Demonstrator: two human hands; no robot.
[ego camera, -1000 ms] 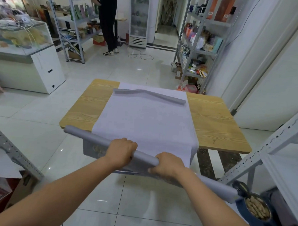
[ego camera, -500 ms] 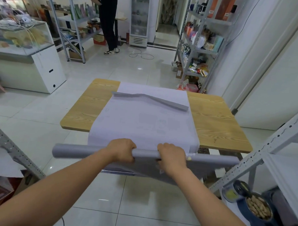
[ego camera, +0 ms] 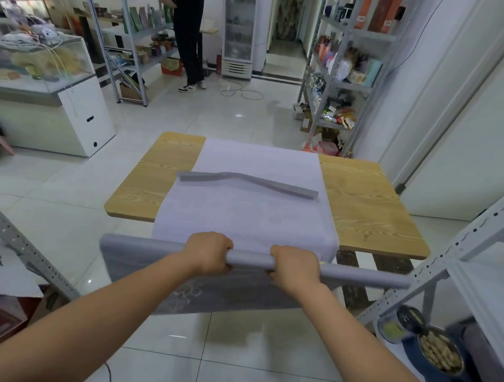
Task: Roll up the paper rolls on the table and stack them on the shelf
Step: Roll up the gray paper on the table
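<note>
A long grey paper roll is held level just in front of the wooden table's near edge. My left hand and my right hand both grip it from above, side by side. A loose sheet hangs down from the roll, patterned on its lower part. A white sheet of paper lies flat across the table's middle. On it, towards the far side, rests a second grey roll, bent in the middle.
A grey metal shelf frame stands at the right, with a tin of nuts on its low board. Another slanted shelf post is at the left. A person in black stands at far shelves.
The roll swung from tilted to level and moved up towards the table edge. More paper hangs loose below it now, on the left. The camera moved closer to the table.
</note>
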